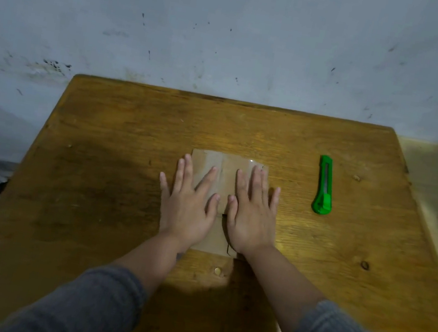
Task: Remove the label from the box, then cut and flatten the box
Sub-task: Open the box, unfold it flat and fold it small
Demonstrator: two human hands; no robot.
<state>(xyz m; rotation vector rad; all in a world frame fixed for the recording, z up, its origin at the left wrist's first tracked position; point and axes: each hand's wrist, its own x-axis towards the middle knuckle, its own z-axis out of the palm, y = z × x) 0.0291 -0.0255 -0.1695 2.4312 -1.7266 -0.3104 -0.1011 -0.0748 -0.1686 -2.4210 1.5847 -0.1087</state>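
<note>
Sleeves [81, 304] nearest; green cutter [324, 186] right of box [226, 167].

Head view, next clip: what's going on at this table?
A person presses the flattened cardboard box onto the wooden table with both palms, left hand and right hand side by side, fingers straight. The green utility knife lies untouched to the right. The box looks already cut open and flat; no label is visible.

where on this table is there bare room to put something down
Bare wood on the table left of the left hand, and the far strip between the cardboard and the wall. Crowded in the middle, where both hands press the cardboard; the knife lies right of the right hand.
</note>
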